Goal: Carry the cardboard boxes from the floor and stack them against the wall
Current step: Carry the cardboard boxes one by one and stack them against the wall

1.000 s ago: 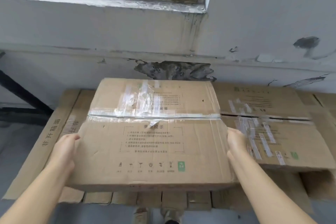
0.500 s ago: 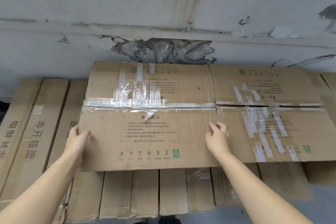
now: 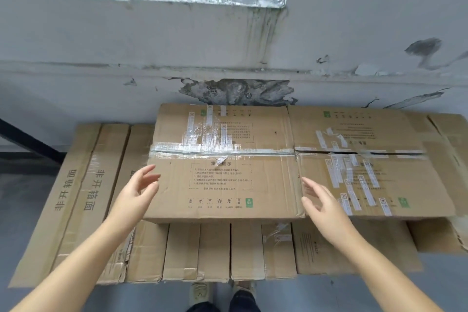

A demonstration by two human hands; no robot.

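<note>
The left hand hangs with fingers spread and relaxed, holding nothing, just off the left edge of the taped cardboard box. The right hand is likewise loose and empty, fingers straight, near that box's right front corner, over the seam where it meets the neighbouring box.

The taped box lies flat on a lower row of boxes, its far edge close to the wall; whether it touches cannot be told. Its right edge sits tight against the neighbouring box, and both front edges line up and overhang the lower row slightly. To the left, the long boxes of the lower layer lie uncovered, leaving open room on top beside the taped box. A strip of grey floor shows left of the stack and in front, where the person's shoes stand near the lower row's front edge.
</note>
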